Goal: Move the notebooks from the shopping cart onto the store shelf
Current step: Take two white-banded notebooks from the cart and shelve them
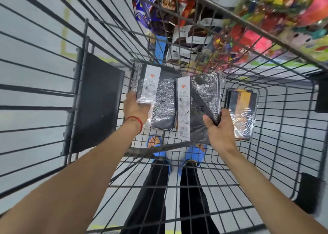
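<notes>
I look down into a wire shopping cart (276, 127). My left hand (134, 109) grips the near left edge of a black plastic-wrapped notebook (159, 99) with a white label strip. My right hand (220, 129) grips the near right corner of a second black wrapped notebook (198, 106), lifted slightly and overlapping the first. A third wrapped notebook (241, 115), with orange and black covers, lies on the cart floor to the right.
A black flap panel (95, 102) hangs on the cart's left side. Beyond the cart's far end stands a store shelf (230, 21) crowded with colourful packaged goods. My feet in blue sandals (195, 152) show through the cart floor.
</notes>
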{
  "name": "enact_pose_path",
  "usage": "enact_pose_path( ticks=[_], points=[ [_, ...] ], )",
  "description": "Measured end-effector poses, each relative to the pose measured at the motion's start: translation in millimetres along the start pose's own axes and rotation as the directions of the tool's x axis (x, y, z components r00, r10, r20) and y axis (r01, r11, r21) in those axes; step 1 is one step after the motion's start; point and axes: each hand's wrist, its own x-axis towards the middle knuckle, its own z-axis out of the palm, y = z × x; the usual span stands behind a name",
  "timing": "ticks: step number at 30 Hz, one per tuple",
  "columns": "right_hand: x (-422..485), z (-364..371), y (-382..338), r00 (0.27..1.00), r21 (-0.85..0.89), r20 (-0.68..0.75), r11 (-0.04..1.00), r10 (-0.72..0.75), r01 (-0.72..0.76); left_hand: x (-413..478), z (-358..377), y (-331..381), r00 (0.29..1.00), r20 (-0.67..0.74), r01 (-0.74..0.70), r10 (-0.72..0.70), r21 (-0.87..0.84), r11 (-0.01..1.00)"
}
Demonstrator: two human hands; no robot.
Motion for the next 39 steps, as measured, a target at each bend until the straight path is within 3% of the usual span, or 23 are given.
enact_pose_path(
  ticks=[7, 11, 20, 26, 32, 39],
  points=[
    [1, 2, 8, 0.996, 0.031, 0.01, 0.995, 0.089, -0.09, -36, -23, 10, 0.983, 0.165, -0.072, 0.083, -0.071, 0.995],
    [-19, -4, -3, 0.99, 0.139, 0.012, 0.98, 0.139, -0.139, -68, -47, 16, 0.97, 0.218, -0.082, 0.105, -0.112, 0.99],
    [-99, -63, -34, 0.998, 0.166, -0.009, 0.984, 0.065, -0.063, -106, -101, 3, 0.967, 0.179, -0.17, 0.184, -0.093, 0.981],
    [-153, -127, -50, 0.995, 0.272, -0.077, 0.961, 0.068, -0.045, -197, -134, 75, 0.942, 0.167, -0.263, 0.29, -0.164, 0.951],
    [-188, -198, -42, 0.991, 0.361, -0.135, 0.932, 0.015, 0.035, -265, -120, 128, 0.903, 0.184, -0.343, 0.388, -0.235, 0.909],
    [-194, -298, 7, 0.995, 0.482, -0.065, 0.871, -0.069, 0.092, -343, -48, 182, 0.865, 0.23, -0.386, 0.445, -0.26, 0.885]
  ],
)
